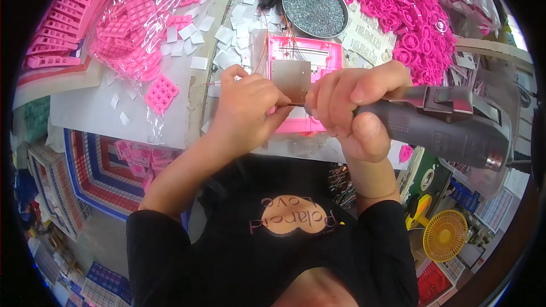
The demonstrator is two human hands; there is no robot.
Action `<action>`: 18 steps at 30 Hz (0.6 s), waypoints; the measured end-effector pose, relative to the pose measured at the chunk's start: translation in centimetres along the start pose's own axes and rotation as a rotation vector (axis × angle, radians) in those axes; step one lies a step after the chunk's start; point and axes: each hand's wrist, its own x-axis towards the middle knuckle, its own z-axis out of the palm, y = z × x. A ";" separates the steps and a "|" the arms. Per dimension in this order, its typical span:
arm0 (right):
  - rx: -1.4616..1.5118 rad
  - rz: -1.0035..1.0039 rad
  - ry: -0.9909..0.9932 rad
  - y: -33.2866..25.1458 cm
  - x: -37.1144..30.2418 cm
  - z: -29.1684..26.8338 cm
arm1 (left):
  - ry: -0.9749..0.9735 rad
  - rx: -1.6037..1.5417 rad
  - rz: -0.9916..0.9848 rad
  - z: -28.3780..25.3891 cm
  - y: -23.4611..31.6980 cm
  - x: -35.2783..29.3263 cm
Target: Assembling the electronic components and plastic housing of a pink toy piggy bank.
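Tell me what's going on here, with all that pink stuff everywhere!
A person's right hand is wrapped around a grey handheld tool. The left hand has its fingertips pinched by the tool's thin tip; what they grip is too small to tell. Both hands are over an open pink plastic case with a flat brown board in it. Beyond it sits a round pan of small metal pieces.

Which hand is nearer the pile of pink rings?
Right. The right hand, gripping the grey tool, is just below and left of the pile; the left hand is farther left, at the pink case's left edge.
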 end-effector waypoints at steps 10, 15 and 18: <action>-0.087 0.000 0.130 5.9 1.7 -1.6 | -0.002 0.326 0.001 0.9 0.8 -2.2; -0.162 0.012 0.069 6.6 2.0 -1.1 | -0.001 0.316 -0.013 1.0 0.7 -2.4; -0.286 -0.067 0.016 7.1 1.8 -1.0 | 0.000 0.322 -0.015 1.2 0.6 -2.6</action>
